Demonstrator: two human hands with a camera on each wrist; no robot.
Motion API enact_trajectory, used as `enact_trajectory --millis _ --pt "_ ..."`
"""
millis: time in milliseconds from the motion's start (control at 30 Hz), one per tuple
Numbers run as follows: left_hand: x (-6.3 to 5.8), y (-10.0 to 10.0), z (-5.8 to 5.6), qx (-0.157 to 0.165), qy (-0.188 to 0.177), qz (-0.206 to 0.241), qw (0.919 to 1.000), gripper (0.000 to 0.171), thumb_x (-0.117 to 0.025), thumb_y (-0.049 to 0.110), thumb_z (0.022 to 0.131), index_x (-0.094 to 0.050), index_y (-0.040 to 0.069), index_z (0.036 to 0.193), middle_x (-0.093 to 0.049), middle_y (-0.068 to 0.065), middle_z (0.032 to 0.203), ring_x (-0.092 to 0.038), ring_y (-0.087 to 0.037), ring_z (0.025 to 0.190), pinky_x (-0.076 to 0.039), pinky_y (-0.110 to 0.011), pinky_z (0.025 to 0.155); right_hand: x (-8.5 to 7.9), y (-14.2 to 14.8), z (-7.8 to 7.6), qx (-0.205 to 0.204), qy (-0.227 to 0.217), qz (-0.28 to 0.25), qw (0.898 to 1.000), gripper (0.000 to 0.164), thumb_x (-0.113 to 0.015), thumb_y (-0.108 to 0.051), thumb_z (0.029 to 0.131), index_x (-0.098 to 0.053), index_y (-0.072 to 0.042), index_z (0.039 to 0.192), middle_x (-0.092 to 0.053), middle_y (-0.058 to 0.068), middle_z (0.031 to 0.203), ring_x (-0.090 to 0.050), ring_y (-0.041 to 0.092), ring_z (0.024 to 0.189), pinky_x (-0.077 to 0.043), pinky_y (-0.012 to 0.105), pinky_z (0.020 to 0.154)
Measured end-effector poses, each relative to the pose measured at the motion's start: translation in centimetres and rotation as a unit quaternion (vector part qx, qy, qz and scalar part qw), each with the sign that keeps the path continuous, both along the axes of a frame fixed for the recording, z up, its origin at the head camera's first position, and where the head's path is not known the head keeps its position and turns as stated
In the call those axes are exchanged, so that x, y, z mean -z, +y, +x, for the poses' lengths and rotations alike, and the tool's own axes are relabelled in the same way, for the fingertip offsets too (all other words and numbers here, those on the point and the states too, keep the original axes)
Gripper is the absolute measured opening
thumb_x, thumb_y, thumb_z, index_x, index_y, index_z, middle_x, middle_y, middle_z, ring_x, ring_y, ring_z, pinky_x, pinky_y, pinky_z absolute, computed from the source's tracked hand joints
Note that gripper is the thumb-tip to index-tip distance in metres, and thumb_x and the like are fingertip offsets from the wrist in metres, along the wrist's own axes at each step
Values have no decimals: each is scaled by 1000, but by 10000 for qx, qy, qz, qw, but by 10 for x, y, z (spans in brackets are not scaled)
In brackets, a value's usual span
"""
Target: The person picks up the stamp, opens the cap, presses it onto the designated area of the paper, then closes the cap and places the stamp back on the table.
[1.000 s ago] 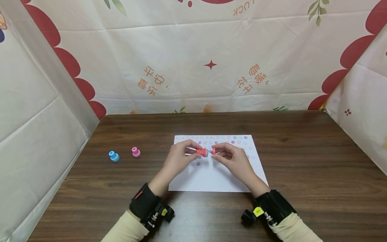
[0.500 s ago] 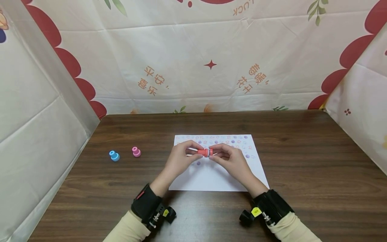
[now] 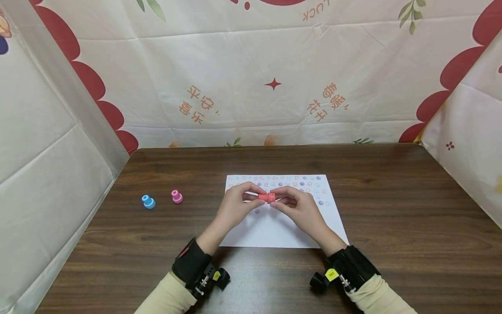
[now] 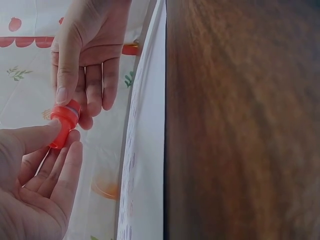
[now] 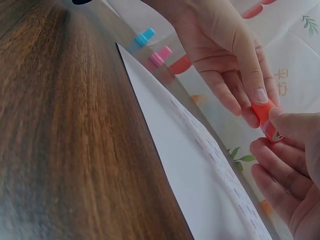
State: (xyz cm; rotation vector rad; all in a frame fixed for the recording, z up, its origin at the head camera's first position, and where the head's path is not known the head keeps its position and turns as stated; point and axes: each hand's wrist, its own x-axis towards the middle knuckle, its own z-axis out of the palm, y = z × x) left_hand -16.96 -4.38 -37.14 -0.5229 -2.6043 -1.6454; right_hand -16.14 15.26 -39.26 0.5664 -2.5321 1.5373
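Note:
A small red stamp (image 3: 264,197) is held sideways over the paper, its narrow handle pinched between thumb and fingers of my left hand (image 3: 235,204). Opposite it, my right hand (image 3: 303,207) pinches the red cap (image 5: 272,131) on the stamp's wide end. In the left wrist view a thin pale band shows between the stamp body (image 4: 61,125) and its cap. Beneath both hands lies a white sheet of paper (image 3: 282,233), with rows of small red, blue and purple prints across its upper part. My hands hide some of these prints.
A blue stamp (image 3: 148,202) and a pink stamp (image 3: 177,197) stand upright on the brown wooden table (image 3: 396,209), left of the paper. A printed white cloth (image 3: 235,65) hangs behind the table and along both sides.
The right hand has brought the cap leftward onto the stamp's wide end. The gap seen between them earlier has closed, and the hands are closer together.

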Motion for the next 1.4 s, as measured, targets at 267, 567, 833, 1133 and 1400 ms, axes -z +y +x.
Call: enact_trajectory --millis 267,567,833,1133,1400 --pt "2 1 0 7 6 9 10000 19 -76 2 79 -70 5 97 -71 -12 100 -71 -21 84 -62 -41 70 1 0 0 14 -9 -18 10000 29 -75 -15 82 -67 -6 109 -75 9 96 -69 8 80 -61 37 75" --pt "1 1 0 42 55 50 10000 18 -76 4 78 -70 5 96 -71 -11 99 -71 -18 81 -62 -40 69 1 0 1 13 -38 -60 10000 29 -75 -17 82 -68 -6 108 -75 8 96 -69 8 80 -61 33 74" --pt "3 0 1 55 -50 61 10000 18 -76 6 79 -70 6 96 -70 -10 100 -71 -17 82 -62 -38 69 0 -1 1 -28 -76 -71 9999 29 -75 -20 82 -67 -7 107 -74 8 97 -68 8 81 -61 34 74" --pt "3 3 1 212 -19 91 9997 17 -75 3 80 -70 5 96 -71 -11 100 -71 -18 82 -62 -38 66 -2 -4 1 -72 44 -9 10000 30 -77 -20 80 -68 -10 108 -73 6 100 -68 9 82 -61 36 76" --pt "5 4 -1 240 -23 177 9996 18 -75 1 79 -70 5 96 -71 -13 100 -71 -22 83 -61 -43 68 -3 -4 1 -166 286 98 9994 34 -78 -19 78 -68 -9 109 -74 7 98 -68 13 81 -61 41 76"
